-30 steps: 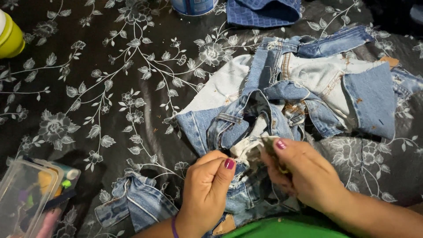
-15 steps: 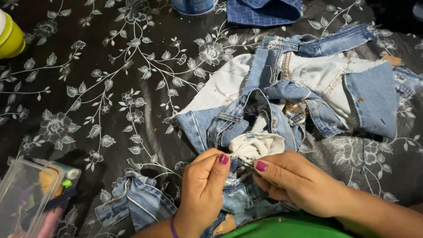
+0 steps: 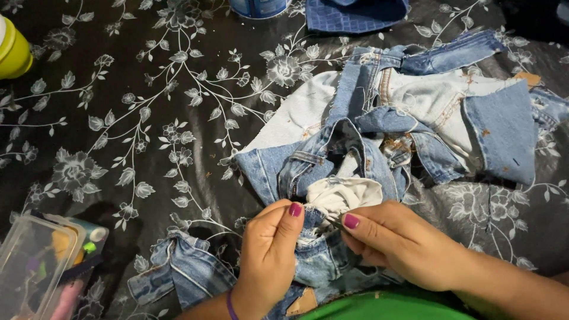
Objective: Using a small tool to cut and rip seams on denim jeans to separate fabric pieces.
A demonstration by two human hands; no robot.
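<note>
A pair of cut-up blue jeans (image 3: 379, 136) lies spread on a black cloth with a grey flower print (image 3: 136, 136). My left hand (image 3: 269, 255) pinches the denim edge just below a white pocket lining (image 3: 344, 192). My right hand (image 3: 397, 243) is closed on a thin metal tool (image 3: 333, 222), whose tip rests at the seam beside my left thumb. Both hands work close together at the near edge of the jeans, fingertips almost touching. What kind of tool it is I cannot tell.
A clear plastic box with small coloured items (image 3: 41, 272) sits at the near left. A yellow-green cup (image 3: 13, 53) stands far left. A blue container (image 3: 258, 7) and a folded blue cloth (image 3: 358, 13) lie at the far edge. A loose denim piece (image 3: 178, 272) lies near my left wrist.
My right hand has turned over and come down onto the seam, fingers now pointing left. The white pocket lining, hidden before, is now pulled out and showing. My left hand has barely moved.
</note>
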